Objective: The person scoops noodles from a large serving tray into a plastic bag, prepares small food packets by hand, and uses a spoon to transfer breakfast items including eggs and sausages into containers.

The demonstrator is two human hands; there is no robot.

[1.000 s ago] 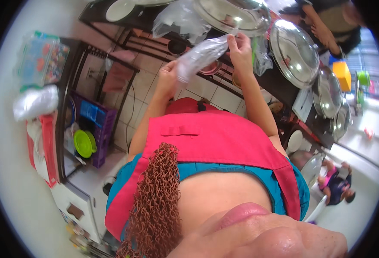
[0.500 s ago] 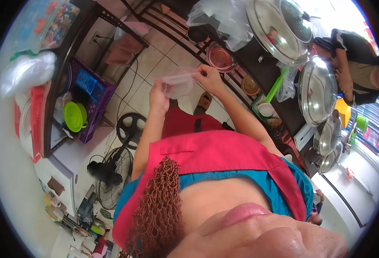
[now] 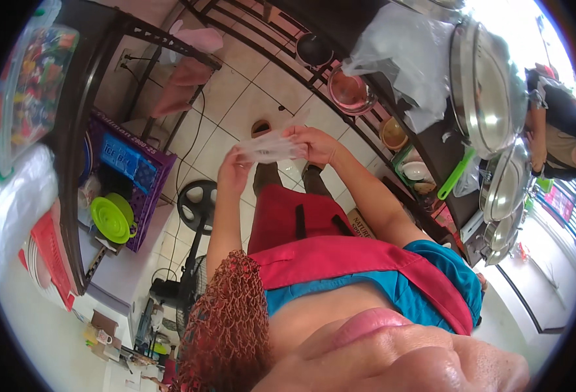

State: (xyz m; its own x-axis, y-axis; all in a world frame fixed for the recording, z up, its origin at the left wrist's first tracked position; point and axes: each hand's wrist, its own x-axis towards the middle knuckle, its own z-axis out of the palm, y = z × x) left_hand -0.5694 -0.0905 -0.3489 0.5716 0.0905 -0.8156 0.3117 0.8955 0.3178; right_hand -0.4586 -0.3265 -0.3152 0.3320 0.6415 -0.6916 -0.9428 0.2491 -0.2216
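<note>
A clear, thin plastic bag [image 3: 270, 149] is stretched between my two hands in front of my red apron. My left hand [image 3: 234, 171] pinches its left end. The fingers of my right hand [image 3: 314, 144] are closed on its right end, slightly higher and farther away. The bag looks flat and see-through, with floor tiles behind it. I cannot make out anything inside it.
At right, a dark table holds lidded steel chafing dishes [image 3: 487, 85], loose plastic bags [image 3: 402, 62] and a green-handled utensil [image 3: 456, 173]. Another person [image 3: 559, 127] stands beyond. At left are a purple crate [image 3: 149, 208], a lime-green bowl [image 3: 112, 219] and a black fan [image 3: 196, 201].
My hands have lowered a little and moved slightly apart, with the bag drawn wider between them. My view has shifted, and my feet have moved on the tiles.
</note>
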